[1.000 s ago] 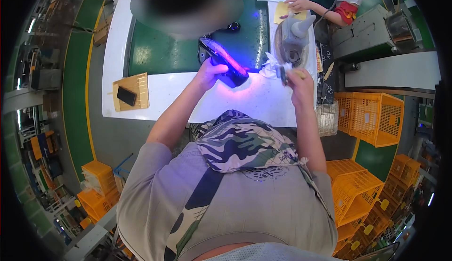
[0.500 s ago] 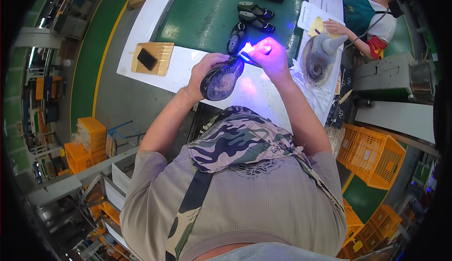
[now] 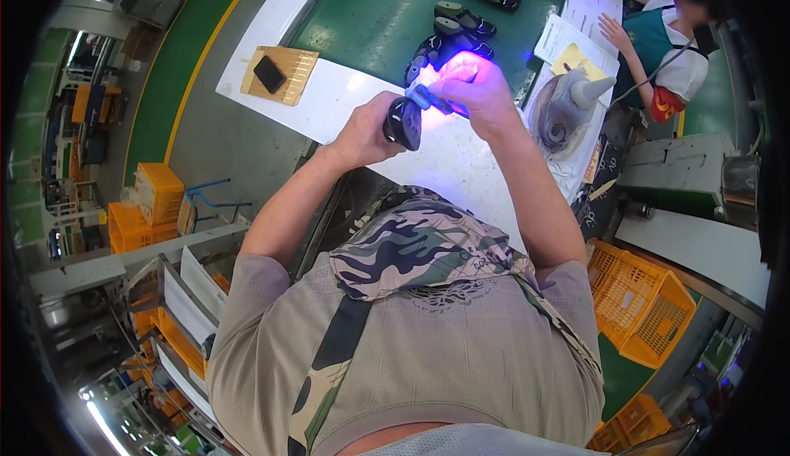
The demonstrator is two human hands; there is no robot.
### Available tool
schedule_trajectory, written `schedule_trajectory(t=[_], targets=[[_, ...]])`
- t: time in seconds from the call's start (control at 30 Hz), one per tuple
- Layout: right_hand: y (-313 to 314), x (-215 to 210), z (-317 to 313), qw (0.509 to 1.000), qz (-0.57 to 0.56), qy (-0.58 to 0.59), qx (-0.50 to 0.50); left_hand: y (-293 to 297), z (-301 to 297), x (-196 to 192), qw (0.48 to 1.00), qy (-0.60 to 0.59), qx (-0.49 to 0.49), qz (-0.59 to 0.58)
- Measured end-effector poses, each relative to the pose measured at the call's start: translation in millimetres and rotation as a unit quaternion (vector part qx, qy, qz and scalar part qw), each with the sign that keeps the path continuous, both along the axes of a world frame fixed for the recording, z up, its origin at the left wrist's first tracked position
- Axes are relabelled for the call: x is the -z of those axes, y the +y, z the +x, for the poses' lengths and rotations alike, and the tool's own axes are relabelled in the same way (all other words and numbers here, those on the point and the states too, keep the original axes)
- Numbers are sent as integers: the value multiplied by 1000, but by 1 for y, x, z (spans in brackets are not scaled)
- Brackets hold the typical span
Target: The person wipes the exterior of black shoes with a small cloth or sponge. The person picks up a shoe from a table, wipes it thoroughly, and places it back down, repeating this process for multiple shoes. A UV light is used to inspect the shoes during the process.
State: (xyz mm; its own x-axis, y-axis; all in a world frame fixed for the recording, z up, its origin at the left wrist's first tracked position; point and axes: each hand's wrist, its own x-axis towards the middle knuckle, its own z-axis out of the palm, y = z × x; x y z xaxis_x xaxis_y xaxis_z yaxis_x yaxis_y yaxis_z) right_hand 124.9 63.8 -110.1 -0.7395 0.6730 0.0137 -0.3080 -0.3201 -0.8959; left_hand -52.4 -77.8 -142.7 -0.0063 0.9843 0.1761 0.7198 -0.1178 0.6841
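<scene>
Black shoe [image 3: 403,123] is up in the air over the near part of the white tabletop [image 3: 461,180], in front of the wearer; left hand [image 3: 362,132] has its fingers wrapped round it and covers a good part, so only a glossy portion shows. Right hand [image 3: 480,98] is just beside it, fingers pinching a small tool [image 3: 421,96]; its type and true colour can't be made out in the violet-blue glare, and whether its tip touches the shoe is unclear. Source of the light hidden. More black shoes [image 3: 465,21] sit on the green surface [image 3: 370,28] beyond; the nearest is partly behind the right hand and glow. Right side: grey bottle [image 3: 576,98] with cone nozzle, foreshortened, near a yellow sheet [image 3: 580,59]. Left side: phone [image 3: 269,74] on a tan board [image 3: 298,77], dark face up. Co-worker's hand [image 3: 615,34] spread near papers, upper right; other forearm meets the top edge, what it holds cut off.
</scene>
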Motion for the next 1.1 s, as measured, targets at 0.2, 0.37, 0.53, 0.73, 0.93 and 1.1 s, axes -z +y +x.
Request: schedule_trajectory(t=[0.2, 0.37, 0.53, 0.73, 0.93, 1.1], targets=[[14, 0, -6, 983, 180, 25, 34, -8, 0, -10, 967, -166, 54, -184], [8, 11, -6, 956, 292, 14, -4, -25, 1, 3, 924, -325, 19, -202], [-14, 25, -5, 959, 276, 6, -62, -46, 5, 10, 854, -464, -54, -229], [-45, 41, -4, 952, 270, -14, -143, -68, -1, 28, 770, -612, -97, -150], [-55, 47, -13, 950, 245, -28, -189, -103, -21, 41, 721, -669, -165, -74], [-76, 73, -43, 985, 104, -26, -131, -135, -40, 47, 677, -714, -177, 20]])
